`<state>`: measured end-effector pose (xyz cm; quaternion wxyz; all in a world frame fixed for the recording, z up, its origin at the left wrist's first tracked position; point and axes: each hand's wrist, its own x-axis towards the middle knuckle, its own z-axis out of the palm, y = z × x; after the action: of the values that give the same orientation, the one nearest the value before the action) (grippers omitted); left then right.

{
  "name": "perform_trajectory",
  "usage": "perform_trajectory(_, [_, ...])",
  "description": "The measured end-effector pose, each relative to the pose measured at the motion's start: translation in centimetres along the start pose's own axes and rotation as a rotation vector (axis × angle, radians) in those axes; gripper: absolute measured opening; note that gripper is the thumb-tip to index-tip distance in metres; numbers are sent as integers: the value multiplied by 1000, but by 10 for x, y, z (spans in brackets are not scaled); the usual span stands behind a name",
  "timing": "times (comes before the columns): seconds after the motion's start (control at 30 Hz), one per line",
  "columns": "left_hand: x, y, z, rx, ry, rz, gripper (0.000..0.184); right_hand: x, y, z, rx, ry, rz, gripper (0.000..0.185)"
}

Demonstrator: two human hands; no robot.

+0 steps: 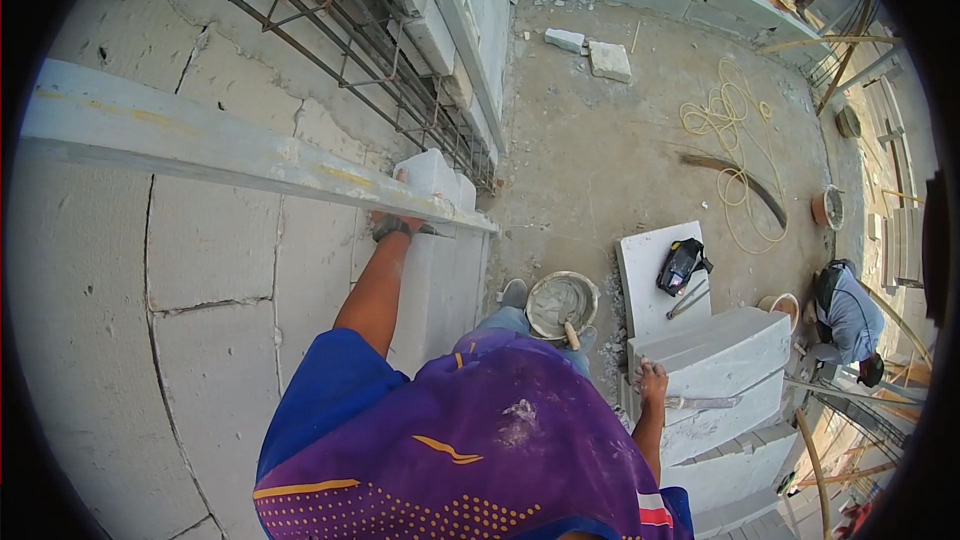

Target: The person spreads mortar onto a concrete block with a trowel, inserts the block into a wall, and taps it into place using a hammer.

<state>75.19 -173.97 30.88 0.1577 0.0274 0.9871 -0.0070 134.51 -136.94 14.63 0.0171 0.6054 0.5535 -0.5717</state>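
My left hand (392, 222), with a dark band at the wrist, reaches to the wall beside a white block (430, 178). A long pale straightedge (250, 155) passes in front of this hand and hides most of its fingers. I cannot tell whether it grips the bar or the block. My right hand (652, 380) is at the near corner of a stack of light grey blocks (735, 355), its fingers curled. What they hold, if anything, is unclear. A flat greyish tool (702, 403) lies by the right wrist. Near my feet stands a bucket of grey mortar (560, 305) with a handle sticking out.
Rebar (340, 30) runs along the wall at upper left. A black bag or tool case (683, 265) lies on a pale slab (650, 280). A yellow hose (735, 125) is tangled on the floor near block pieces (610, 61). Another person (848, 315) bends down at right.
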Motion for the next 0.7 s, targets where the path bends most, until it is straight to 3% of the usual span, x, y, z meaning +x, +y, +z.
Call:
perform_trajectory(0.2, [-22, 16, -37, 80, -86, -19, 101, -13, -17, 13, 21, -23, 15, 30])
perform_trajectory(0.4, [-15, -16, 9, -41, 57, 128, 76, -6, -9, 25, -4, -68, -5, 20])
perform_trajectory(0.7, [-33, -22, 29, -132, 233, 193, 75, 11, -18, 28, -56, -103, -69, 23])
